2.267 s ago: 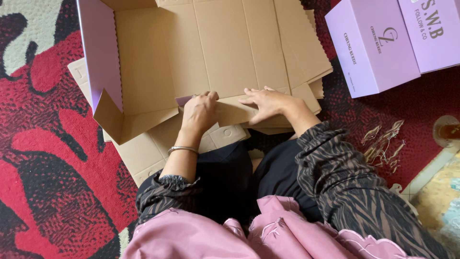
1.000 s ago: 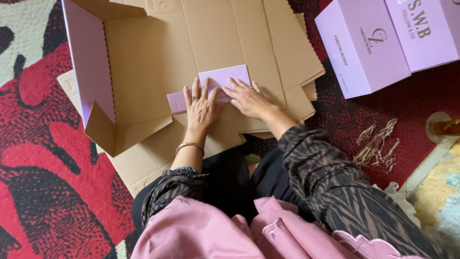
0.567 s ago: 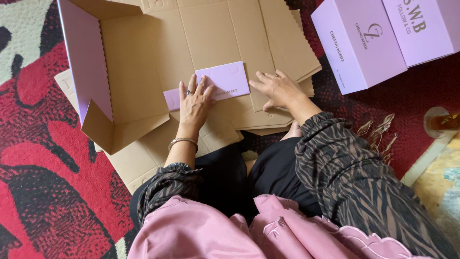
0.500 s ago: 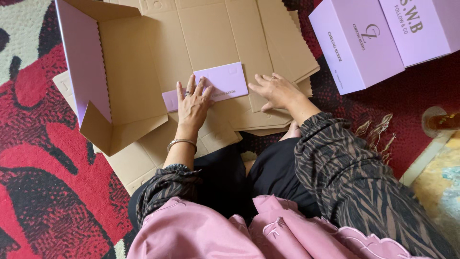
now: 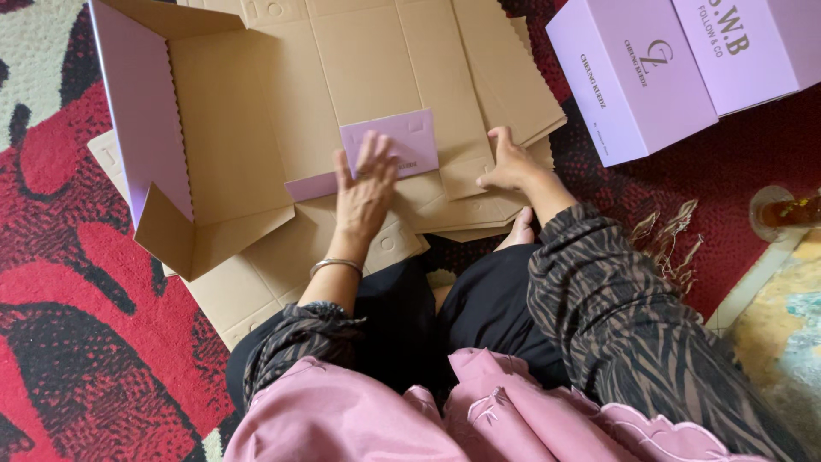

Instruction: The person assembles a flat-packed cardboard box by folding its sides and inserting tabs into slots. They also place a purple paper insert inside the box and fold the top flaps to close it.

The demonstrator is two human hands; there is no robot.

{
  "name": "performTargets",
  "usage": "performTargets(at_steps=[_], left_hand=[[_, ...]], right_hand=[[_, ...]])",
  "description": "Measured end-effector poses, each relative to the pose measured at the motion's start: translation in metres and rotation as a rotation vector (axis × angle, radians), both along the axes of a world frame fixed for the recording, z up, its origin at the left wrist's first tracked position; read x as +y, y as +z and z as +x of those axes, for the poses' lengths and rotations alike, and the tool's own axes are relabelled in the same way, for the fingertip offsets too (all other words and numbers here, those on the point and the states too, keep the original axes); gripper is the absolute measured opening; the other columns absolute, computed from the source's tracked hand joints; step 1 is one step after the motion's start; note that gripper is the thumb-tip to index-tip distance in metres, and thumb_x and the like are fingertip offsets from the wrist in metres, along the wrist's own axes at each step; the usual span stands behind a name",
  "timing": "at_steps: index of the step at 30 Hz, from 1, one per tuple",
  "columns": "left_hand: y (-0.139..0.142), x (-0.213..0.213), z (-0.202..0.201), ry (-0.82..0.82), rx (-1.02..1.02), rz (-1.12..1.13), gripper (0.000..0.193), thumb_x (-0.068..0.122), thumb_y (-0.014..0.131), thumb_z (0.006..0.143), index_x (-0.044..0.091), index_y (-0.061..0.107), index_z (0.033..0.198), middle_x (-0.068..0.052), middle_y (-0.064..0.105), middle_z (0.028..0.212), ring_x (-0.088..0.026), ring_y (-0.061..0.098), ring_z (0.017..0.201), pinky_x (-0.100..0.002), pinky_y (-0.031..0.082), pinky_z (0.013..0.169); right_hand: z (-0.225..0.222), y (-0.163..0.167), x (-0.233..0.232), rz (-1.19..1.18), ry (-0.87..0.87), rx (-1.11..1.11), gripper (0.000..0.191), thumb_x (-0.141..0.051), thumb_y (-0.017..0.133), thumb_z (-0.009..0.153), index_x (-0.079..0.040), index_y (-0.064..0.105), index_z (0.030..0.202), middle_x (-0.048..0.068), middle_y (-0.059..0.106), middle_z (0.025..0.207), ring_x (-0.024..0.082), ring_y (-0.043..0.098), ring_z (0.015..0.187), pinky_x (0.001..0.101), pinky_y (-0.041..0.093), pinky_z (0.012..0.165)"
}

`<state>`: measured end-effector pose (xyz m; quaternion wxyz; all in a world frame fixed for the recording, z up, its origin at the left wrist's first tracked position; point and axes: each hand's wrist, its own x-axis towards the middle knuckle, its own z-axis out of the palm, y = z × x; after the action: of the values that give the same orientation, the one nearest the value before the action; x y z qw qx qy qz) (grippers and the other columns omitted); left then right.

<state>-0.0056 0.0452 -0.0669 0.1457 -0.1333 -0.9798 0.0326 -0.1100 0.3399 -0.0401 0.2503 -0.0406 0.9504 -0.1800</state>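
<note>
- Head view, cardboard box blank (image 5: 342, 77): flat on red patterned rug (image 5: 77, 342), brown inside up, lilac outside; left side wall (image 5: 137, 128) already raised w/ corner tab folded in.
- Left hand (image 5: 366, 190): palm down, fingers spread, pressing lilac flap (image 5: 389, 145) flat onto blank's middle. Bangle (image 5: 336, 266) on wrist.
- Right hand (image 5: 510, 164): fingers curled, thumb out, resting on near-right panel edge; grips nothing that I can tell.
- Risk: flap likely springs back up if left hand lifts; crease looks shallow.
- Risk: raised wall unsupported, may flop outward; uneven pressure could skew fold.
- Risk: spare blanks (image 5: 248, 291) underneath may slide on rug.
- Around: two finished lilac boxes (image 5: 633, 77) top right, well apart; glass (image 5: 782, 214) at right edge.
- In the way: person's knees and bare foot (image 5: 519, 231) just beside near edge, crowding near flaps.
</note>
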Motion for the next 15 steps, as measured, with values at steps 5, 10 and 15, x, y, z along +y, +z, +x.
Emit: performTargets(at_steps=[5, 10, 15], left_hand=[[-0.002, 0.047, 0.002, -0.309, -0.008, 0.239, 0.053, 0.026, 0.065, 0.101, 0.014, 0.053, 0.151, -0.010, 0.043, 0.160, -0.030, 0.031, 0.154, -0.053, 0.025, 0.127], [0.000, 0.072, -0.012, -0.154, -0.226, 0.360, 0.057, 0.035, 0.069, 0.088, 0.013, 0.056, 0.139, -0.011, 0.048, 0.152, -0.034, 0.039, 0.145, -0.053, 0.029, 0.121], [-0.002, 0.067, -0.018, -0.152, -0.214, 0.551, 0.058, 0.039, 0.068, 0.089, 0.008, 0.055, 0.137, -0.013, 0.053, 0.145, -0.036, 0.044, 0.139, -0.053, 0.031, 0.115]], right_hand=[[-0.003, 0.019, 0.011, -0.301, -0.280, -0.309, 0.088, -0.010, 0.076, 0.077, -0.016, 0.027, 0.150, 0.024, 0.065, 0.103, 0.024, 0.060, 0.072, 0.0359, 0.049, 0.062], [-0.012, 0.020, 0.029, -0.618, -0.220, -0.442, 0.055, 0.010, 0.053, 0.085, -0.005, 0.058, 0.137, 0.008, 0.067, 0.117, 0.012, 0.059, 0.075, 0.0270, 0.053, 0.069], [-0.011, 0.019, 0.037, -0.636, -0.115, -0.380, 0.054, 0.010, 0.054, 0.086, -0.007, 0.062, 0.137, 0.004, 0.072, 0.116, 0.009, 0.068, 0.096, 0.0248, 0.055, 0.081]])
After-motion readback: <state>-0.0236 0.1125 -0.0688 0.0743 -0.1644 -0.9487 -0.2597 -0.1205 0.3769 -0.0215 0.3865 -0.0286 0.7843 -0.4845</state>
